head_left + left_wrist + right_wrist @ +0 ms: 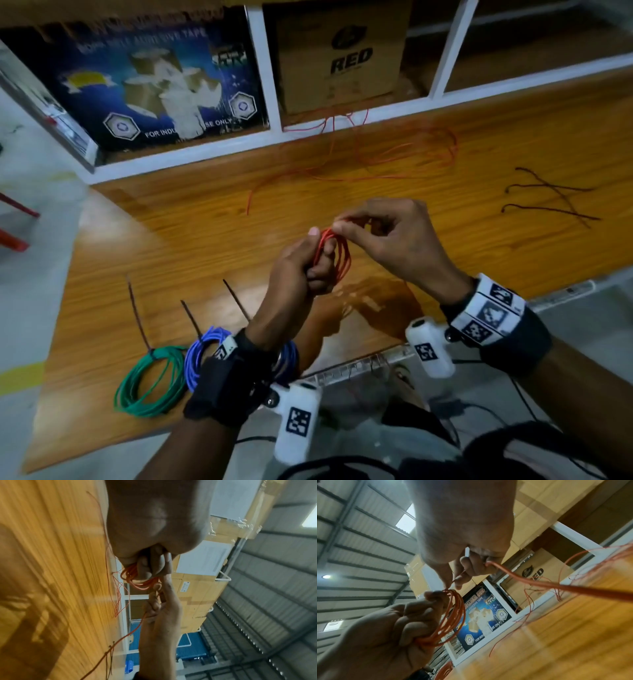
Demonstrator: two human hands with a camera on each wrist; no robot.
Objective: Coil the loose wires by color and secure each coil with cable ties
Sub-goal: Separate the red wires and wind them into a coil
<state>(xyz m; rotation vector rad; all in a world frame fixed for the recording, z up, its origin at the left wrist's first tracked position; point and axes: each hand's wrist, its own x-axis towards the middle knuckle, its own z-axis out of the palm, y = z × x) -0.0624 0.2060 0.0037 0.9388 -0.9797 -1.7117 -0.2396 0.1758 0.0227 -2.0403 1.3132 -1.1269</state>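
Note:
My left hand [310, 263] grips a small coil of red wire [337, 255] above the wooden table [171, 240], fingers curled round its loops [452, 616]. My right hand [370, 226] pinches the red wire at the top of the coil between thumb and fingertips [453, 580]. The loose length of red wire [404, 154] trails away over the table to the shelf at the back. A green coil [149, 380] with a black tie lies at the near left. Beside it sits a blue coil [202, 356], partly hidden by my left wrist.
Several black cable ties [551, 198] lie at the right of the table. Two more black ties [191, 318] stick up near the blue coil. A white shelf frame [267, 78] holding cardboard boxes [342, 54] stands along the back edge.

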